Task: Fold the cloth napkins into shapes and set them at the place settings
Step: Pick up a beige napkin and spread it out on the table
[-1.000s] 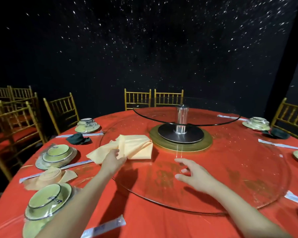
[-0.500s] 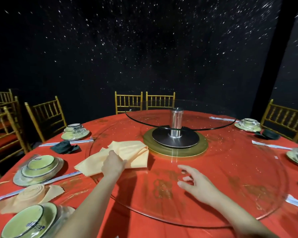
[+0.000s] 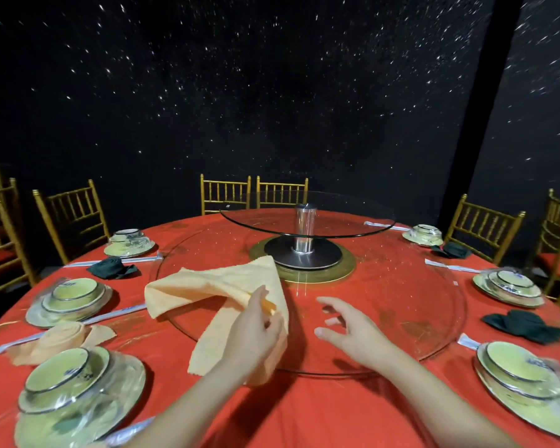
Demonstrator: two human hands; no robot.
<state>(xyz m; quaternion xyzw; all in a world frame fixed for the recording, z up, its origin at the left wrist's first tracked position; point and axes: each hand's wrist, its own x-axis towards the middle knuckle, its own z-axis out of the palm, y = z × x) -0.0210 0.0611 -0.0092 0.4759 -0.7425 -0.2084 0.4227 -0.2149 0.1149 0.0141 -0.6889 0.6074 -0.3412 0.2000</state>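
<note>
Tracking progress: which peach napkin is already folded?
The rolled napkin beside the nearest left plate stack; the loose napkin hangs from the left hand.

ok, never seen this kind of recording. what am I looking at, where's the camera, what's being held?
There is no machine here, only a person's two bare hands. One wide-angle camera worn on their head looks forward and down, so the arms come in from the bottom edge.

The left hand has its grip on a peach napkin, pinched between thumb and fingers over the big glass turntable. The right hand is open and holds nothing, above the same glass.

Underneath is a round table in a red cloth. Around its edge are place settings of stacked plates and bowls, long paper-wrapped packets and dark green napkins. One folded napkin in peach lies on the left. Gold chairs ring the table.
</note>
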